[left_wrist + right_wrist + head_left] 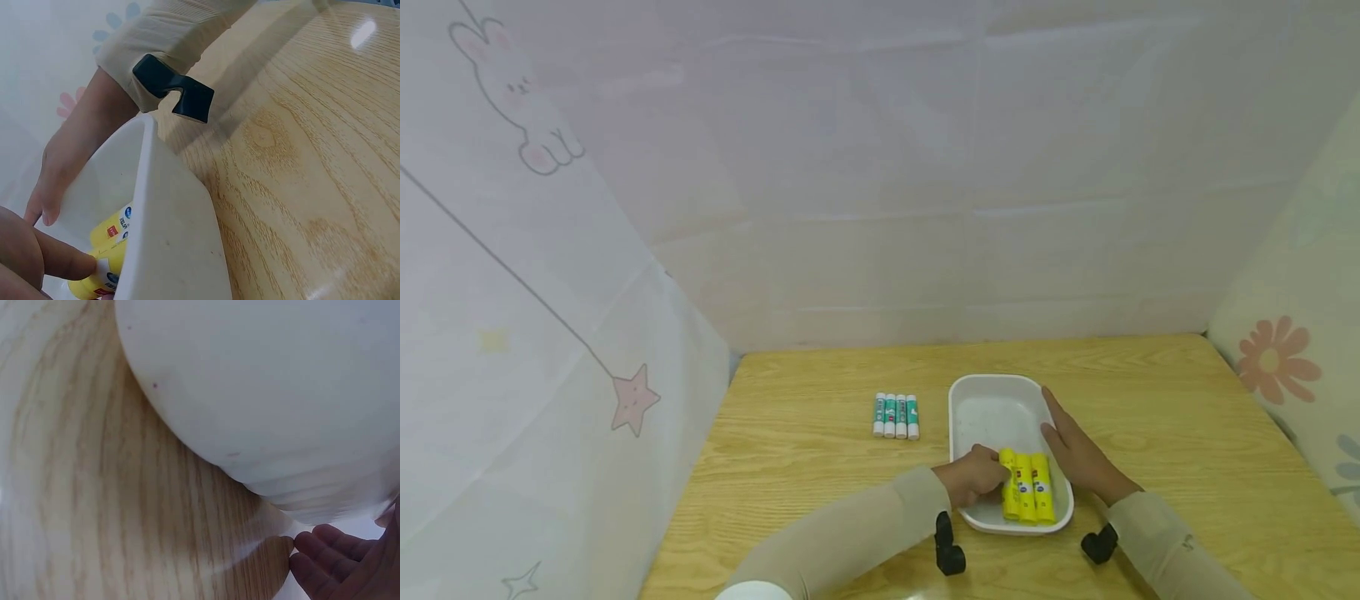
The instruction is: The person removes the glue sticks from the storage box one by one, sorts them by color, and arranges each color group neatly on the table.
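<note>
Inside the white plastic tray point(992, 408), three yellow glue sticks point(1025, 492) lie side by side at the near end. My left hand point(976, 477) reaches over the tray's left wall and pinches the leftmost yellow glue stick point(1009, 500) between thumb and fingers. In the left wrist view, a fingertip presses on that stick's label, and the tray wall partly hides the sticks. My right hand point(1078, 454) holds the tray's right rim, thumb over the inside and fingers along the outside. The right wrist view shows those fingers point(334, 553) beside the tray's outer wall.
Several white-and-teal glue sticks point(896, 416) lie in a neat row on the wooden table point(820, 467), left of the tray. A black wrist mount point(950, 546) hangs at each sleeve. Printed cloth walls point(865, 183) enclose the table at the back and sides.
</note>
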Demonstrator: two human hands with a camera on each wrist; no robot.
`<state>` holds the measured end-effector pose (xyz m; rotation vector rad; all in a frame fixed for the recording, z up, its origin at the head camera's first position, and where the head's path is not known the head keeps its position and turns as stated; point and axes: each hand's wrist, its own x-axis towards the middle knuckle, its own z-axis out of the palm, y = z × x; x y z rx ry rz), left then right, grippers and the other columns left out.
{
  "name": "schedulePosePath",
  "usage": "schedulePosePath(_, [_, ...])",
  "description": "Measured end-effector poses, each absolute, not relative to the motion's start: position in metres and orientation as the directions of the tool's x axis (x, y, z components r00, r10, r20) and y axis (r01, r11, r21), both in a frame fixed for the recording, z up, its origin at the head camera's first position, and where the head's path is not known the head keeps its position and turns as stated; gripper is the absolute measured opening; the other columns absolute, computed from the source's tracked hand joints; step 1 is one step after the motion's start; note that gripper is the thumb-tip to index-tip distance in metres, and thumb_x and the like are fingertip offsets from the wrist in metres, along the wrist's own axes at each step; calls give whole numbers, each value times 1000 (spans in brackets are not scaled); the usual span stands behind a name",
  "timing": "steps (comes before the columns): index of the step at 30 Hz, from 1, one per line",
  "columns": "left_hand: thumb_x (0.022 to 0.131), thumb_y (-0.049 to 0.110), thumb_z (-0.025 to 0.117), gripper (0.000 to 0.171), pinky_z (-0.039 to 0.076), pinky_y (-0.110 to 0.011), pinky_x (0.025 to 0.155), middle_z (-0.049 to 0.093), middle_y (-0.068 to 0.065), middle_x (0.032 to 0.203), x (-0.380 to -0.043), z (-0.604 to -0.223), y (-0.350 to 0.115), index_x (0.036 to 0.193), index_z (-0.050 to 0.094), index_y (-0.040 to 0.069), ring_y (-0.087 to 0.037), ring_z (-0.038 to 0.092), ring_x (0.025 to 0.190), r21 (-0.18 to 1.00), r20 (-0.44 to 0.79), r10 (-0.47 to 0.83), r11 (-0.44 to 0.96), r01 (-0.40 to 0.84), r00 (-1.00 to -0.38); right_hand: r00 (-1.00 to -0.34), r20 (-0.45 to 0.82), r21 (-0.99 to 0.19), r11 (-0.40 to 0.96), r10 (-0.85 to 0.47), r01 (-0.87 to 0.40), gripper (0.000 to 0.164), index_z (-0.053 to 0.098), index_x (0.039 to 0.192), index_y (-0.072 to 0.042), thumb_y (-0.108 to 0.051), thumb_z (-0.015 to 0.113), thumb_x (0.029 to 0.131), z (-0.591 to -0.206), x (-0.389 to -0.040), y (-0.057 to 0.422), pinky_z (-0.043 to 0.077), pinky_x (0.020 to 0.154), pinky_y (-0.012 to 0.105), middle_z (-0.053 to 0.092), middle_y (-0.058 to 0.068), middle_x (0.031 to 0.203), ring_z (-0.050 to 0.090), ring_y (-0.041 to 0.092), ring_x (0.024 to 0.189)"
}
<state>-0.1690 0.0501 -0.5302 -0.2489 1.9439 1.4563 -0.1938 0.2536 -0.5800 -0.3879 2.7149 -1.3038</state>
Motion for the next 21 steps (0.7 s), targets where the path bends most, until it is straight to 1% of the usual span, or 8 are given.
schedulePosePath(4, [96, 6, 58, 33, 54, -42, 88, 61, -13, 94, -171, -533, 49, 127, 49, -3, -25, 63, 88, 774, -623, 259, 337, -536, -738, -963, 12, -784, 595, -271, -177, 64, -9, 156, -27, -27, 33, 108, -580, -194, 253, 13, 113, 64, 0, 14, 162, 9, 42, 145])
schedulePosePath(8, [97, 8, 57, 27, 53, -40, 89, 64, -11, 94, -174, -533, 45, 121, 58, -4, -23, 62, 89, 778, -623, 292, 332, -534, -725, -963, 7, -781, 600, -270, -174, 64, -10, 156, -27, -28, 33, 108, -580, -194, 253, 14, 112, 64, 1, 15, 162, 9, 43, 145])
schedulePosePath(11, [97, 8, 57, 24, 54, -40, 89, 65, -10, 96, -175, -531, 42, 117, 62, -4, -22, 62, 90, 779, -626, 321, 304, -549, -710, -963, 10, -778, 602, -271, -178, 64, -10, 156, -27, -28, 33, 108, -579, -194, 252, 14, 112, 64, 1, 16, 162, 9, 43, 144])
schedulePosePath(17, [98, 9, 56, 24, 54, -38, 89, 64, -10, 99, -176, -529, 38, 117, 61, -4, -21, 61, 91, 770, -634, 359, 211, -602, -685, -964, 11, -777, 604, -266, -176, 64, -10, 156, -27, -28, 32, 108, -580, -194, 252, 14, 113, 64, 1, 16, 162, 9, 43, 144])
schedulePosePath(21, [99, 9, 55, 25, 53, -37, 91, 64, -10, 103, -175, -529, 36, 120, 61, -3, -20, 61, 94, 763, -627, 395, 134, -633, -672, -964, 9, -783, 598, -265, -172, 64, -10, 156, -28, -28, 32, 108, -580, -193, 252, 14, 112, 64, 2, 17, 161, 10, 44, 144])
